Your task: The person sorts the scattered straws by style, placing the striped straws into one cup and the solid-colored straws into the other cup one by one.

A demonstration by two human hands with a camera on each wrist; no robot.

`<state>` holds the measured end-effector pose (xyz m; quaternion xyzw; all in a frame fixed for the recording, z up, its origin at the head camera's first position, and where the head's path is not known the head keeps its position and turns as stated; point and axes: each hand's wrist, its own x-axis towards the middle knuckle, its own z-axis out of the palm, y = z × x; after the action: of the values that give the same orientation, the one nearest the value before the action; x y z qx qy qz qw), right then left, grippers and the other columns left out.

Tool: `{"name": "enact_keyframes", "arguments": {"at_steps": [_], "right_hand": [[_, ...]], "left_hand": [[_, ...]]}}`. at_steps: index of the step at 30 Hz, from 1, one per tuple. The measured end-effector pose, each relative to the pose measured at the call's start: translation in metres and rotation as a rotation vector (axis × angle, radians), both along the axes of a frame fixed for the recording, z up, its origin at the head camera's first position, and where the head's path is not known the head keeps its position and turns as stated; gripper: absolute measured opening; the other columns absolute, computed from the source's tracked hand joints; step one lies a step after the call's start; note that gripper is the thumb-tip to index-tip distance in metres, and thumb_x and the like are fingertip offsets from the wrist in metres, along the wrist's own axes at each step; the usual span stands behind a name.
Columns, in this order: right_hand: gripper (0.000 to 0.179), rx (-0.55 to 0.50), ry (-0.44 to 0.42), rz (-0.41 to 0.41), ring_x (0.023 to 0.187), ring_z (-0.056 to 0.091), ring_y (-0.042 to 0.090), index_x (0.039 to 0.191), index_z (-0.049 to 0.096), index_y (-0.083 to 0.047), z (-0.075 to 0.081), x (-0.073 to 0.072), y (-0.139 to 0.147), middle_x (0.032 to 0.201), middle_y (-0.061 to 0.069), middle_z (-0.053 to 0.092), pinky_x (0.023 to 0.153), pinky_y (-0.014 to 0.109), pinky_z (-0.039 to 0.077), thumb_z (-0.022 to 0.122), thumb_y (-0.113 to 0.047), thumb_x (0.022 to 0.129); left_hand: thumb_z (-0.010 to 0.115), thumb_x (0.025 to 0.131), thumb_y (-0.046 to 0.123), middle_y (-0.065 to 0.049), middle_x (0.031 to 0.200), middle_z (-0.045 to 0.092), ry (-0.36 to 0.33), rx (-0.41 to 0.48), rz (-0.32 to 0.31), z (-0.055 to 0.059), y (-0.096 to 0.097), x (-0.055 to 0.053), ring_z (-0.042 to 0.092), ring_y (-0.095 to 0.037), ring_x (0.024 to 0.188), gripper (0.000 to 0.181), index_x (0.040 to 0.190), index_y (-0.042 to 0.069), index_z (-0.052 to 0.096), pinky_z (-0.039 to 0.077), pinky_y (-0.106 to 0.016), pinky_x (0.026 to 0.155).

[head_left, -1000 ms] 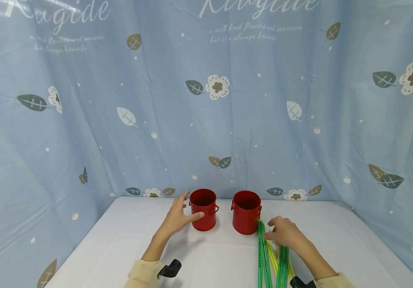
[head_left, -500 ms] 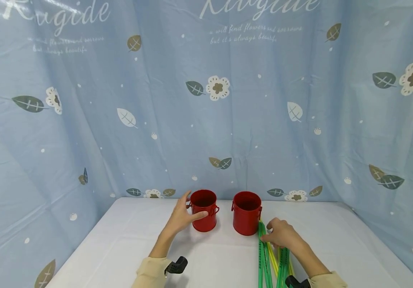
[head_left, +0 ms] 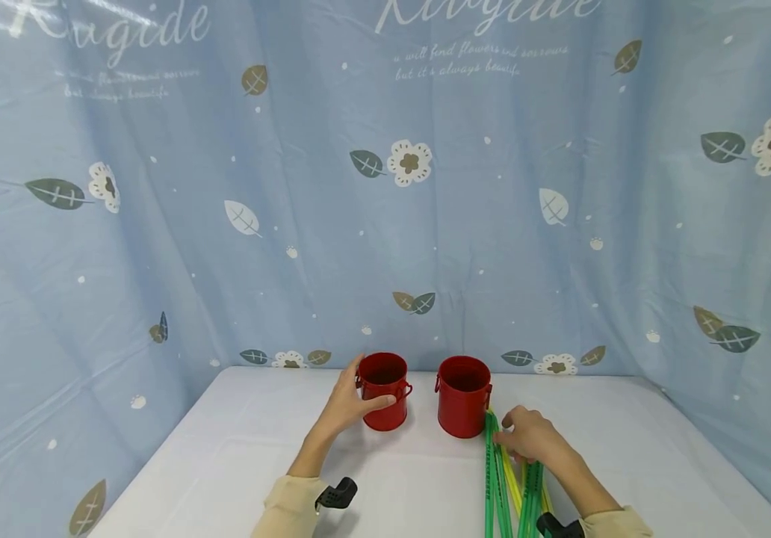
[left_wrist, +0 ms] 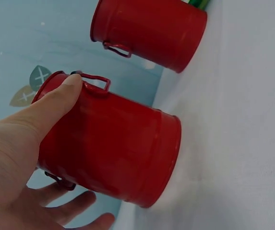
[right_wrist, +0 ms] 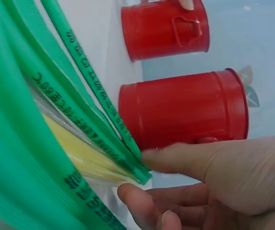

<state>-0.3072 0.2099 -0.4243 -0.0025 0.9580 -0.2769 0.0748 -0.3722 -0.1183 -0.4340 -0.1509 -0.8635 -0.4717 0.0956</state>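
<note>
Left hand (head_left: pixel 345 407) spans left bucket (left_wrist: pixel 108 148), grip wide, likely for its girth; right hand (head_left: pixel 535 437) by strips (right_wrist: pixel 27 143), grip narrower.

From here I see both arms (head_left: pixel 310 454) stretched forward, leaning in toward the middle. The left hand (head_left: pixel 347 403) is spread, thumb well apart from the fingers (left_wrist: pixel 74 209). The right hand (head_left: pixel 532 436) has bent fingers, with a gap between thumb and pointing finger.

Blue curtain (head_left: pixel 318 187) behind white table (head_left: pixel 412 486)
</note>
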Motion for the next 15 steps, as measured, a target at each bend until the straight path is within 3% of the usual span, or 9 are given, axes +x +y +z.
{"name": "enact_keyframes", "arguments": {"at_steps": [6, 15], "right_hand": [[0.036, -0.007, -0.008, 0.021, 0.040, 0.047, 0.010, 0.110, 0.057, 0.008, 0.0000, 0.0027, 0.0040, 0.050, 0.005, 0.056, 0.042, 0.022, 0.040, 0.062, -0.012, 0.080], [0.037, 0.018, 0.008, 0.017, 0.038, 0.045, 0.009, 0.107, 0.058, 0.006, -0.0030, 0.0048, 0.0022, 0.050, 0.003, 0.056, 0.040, 0.019, 0.037, 0.065, -0.013, 0.076]], "left_hand": [[0.076, 0.067, 0.046, -0.008, 0.139, 0.036, 0.007, 0.019, 0.009, -0.0029, 0.0025, 0.0007, 0.039, -0.028, 0.126, 0.101, 0.144, 0.013, 0.020, 0.044, -0.049, 0.094], [0.075, 0.067, 0.047, -0.005, 0.139, 0.038, 0.030, 0.010, 0.018, -0.0050, 0.0041, -0.0002, 0.042, -0.025, 0.124, 0.099, 0.144, 0.017, 0.020, 0.046, -0.045, 0.092]]}}
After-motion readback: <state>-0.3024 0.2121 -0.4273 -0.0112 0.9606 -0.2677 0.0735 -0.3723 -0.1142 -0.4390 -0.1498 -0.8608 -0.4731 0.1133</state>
